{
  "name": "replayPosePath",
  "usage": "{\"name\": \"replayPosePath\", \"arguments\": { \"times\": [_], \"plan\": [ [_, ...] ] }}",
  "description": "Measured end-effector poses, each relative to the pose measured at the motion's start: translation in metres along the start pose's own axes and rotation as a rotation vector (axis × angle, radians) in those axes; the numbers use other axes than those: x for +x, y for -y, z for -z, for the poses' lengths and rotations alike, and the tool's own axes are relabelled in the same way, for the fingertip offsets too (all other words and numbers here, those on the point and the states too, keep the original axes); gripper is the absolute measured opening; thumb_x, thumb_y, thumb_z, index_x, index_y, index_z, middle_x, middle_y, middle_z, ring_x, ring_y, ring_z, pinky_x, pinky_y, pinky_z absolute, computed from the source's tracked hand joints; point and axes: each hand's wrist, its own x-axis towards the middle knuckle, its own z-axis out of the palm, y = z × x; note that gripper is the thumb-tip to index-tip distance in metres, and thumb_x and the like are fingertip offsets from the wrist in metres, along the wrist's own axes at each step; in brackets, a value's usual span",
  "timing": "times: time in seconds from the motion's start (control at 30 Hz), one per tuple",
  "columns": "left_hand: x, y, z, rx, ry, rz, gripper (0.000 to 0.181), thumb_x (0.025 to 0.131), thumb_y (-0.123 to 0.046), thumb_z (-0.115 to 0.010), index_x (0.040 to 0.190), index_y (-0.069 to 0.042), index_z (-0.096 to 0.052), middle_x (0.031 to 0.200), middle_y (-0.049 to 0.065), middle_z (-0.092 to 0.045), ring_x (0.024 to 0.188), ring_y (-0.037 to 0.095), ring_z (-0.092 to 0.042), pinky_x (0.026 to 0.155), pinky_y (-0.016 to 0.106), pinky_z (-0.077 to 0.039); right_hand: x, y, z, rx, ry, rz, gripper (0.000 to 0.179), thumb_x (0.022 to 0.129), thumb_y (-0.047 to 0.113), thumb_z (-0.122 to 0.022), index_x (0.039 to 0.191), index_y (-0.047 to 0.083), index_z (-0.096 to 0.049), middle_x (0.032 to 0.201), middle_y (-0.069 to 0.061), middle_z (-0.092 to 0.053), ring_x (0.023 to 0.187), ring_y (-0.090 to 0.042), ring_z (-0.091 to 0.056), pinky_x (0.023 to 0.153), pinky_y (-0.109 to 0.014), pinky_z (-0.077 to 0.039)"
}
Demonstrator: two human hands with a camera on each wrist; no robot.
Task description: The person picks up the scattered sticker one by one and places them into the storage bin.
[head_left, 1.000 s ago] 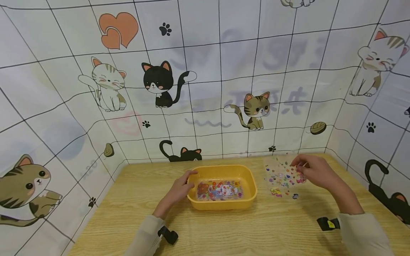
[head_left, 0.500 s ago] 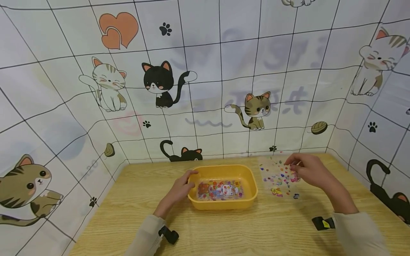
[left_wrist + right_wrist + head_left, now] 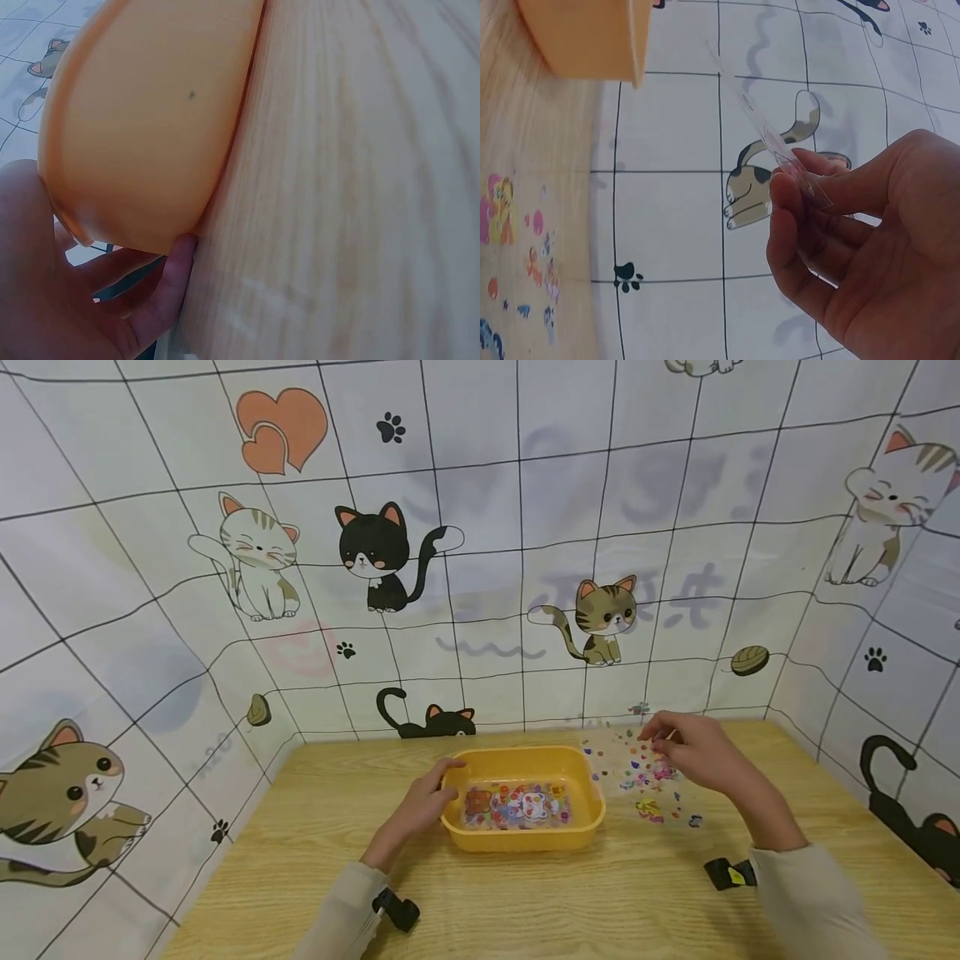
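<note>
My left hand [image 3: 420, 803] grips the left end of a yellow plastic basin [image 3: 525, 840], which stands on the table. In the left wrist view, the fingers bend around the basin's outer wall [image 3: 150, 135]. Inside the basin lies a sticker sheet [image 3: 517, 806] with a bear and other colourful figures. To the basin's right, my right hand [image 3: 696, 753] pinches a clear sticker sheet [image 3: 617, 760] between thumb and fingers, above the table. That sheet appears nearly edge-on in the right wrist view. Beneath it, colourful stickers [image 3: 649, 811] lie on the table, partly seen through the clear sheet.
A wood-grain table [image 3: 570, 902] spreads beneath everything. White walls [image 3: 480, 527] with black grid lines and cartoon cats enclose its back and sides. Each wrist wears a black strap with a small device [image 3: 397, 910].
My right hand has moved left, carrying the clear sticker sheet toward the basin, so the sheet's left edge now reaches the basin's right rim in the head view. My left hand has stayed in place.
</note>
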Motion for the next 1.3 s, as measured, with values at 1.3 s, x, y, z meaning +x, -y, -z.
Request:
{"name": "replayPosePath", "arguments": {
  "times": [1.3],
  "plan": [
    [0.000, -0.003, 0.000, 0.023, -0.007, -0.002, 0.050, 0.097, -0.015, -0.051, 0.147, -0.018, -0.053, 0.106, 0.012, -0.063, 0.065, 0.015, -0.041, 0.064, 0.031, -0.040, 0.054, 0.054, -0.085, 0.140, 0.346, 0.171, 0.017, 0.097, -0.003, -0.060, 0.107, -0.006, -0.074, 0.095, -0.015, -0.075, 0.069, -0.015, -0.068, 0.064, -0.028, -0.057]
  ]
}}
